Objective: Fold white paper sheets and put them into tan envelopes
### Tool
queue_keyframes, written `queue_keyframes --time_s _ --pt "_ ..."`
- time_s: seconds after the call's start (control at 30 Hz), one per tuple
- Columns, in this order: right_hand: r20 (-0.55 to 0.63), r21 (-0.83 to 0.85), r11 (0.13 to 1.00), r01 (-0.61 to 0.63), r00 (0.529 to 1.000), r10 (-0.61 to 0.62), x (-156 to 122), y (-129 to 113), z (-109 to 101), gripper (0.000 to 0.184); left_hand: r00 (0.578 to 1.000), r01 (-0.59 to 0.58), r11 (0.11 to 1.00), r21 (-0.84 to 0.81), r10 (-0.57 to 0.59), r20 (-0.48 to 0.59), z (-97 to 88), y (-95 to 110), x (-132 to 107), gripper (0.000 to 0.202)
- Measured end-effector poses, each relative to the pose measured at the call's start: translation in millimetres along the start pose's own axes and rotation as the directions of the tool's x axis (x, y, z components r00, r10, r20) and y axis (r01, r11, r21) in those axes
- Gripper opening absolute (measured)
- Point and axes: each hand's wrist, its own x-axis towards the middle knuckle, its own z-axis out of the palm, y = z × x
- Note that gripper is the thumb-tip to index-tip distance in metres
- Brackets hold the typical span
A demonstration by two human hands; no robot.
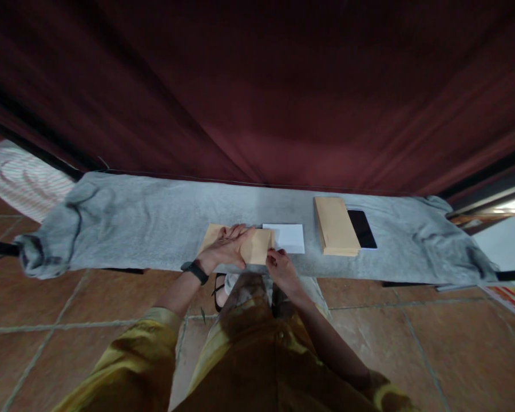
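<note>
A brown paper envelope (254,247) lies in front of me on the grey cloth. My left hand (228,245), with a dark watch on the wrist, presses on it with fingers spread. At its right end, the fingertips of my right hand (278,264) are pinched together on the envelope's edge. More brown paper (209,233) shows under and left of my left hand; I cannot tell whether it is a separate envelope. A white sheet of paper (290,236) lies just beyond my right hand, partly behind the envelope's end.
A stack of brown envelopes (335,224) sits to the right, with a dark phone (362,229) beside it. The grey cloth (150,223) covers a narrow bench. A dark red curtain (257,114) hangs behind it, and metal bars (489,177) stand at the right.
</note>
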Motion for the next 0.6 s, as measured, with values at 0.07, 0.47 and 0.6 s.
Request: queue_keyframes --time_s 0.07,0.47,0.6 --pt "-0.032 -0.158 0.981 0.109 0.993 -0.115 -2 -3 -1 0.015 1.000 -0.004 1.000 0.002 0.004 -0.005 0.8 -1 0 0.128" --pt "0.069 0.180 0.978 -0.101 0.994 0.090 32 -2 1 0.009 1.000 -0.017 1.000 0.006 0.017 -0.019 -1.0 0 -1 0.129" --pt "0.115 0.312 0.935 -0.170 0.983 0.140 42 -2 3 0.014 0.999 -0.018 1.000 -0.003 0.018 -0.030 -0.7 0 -3 0.127"
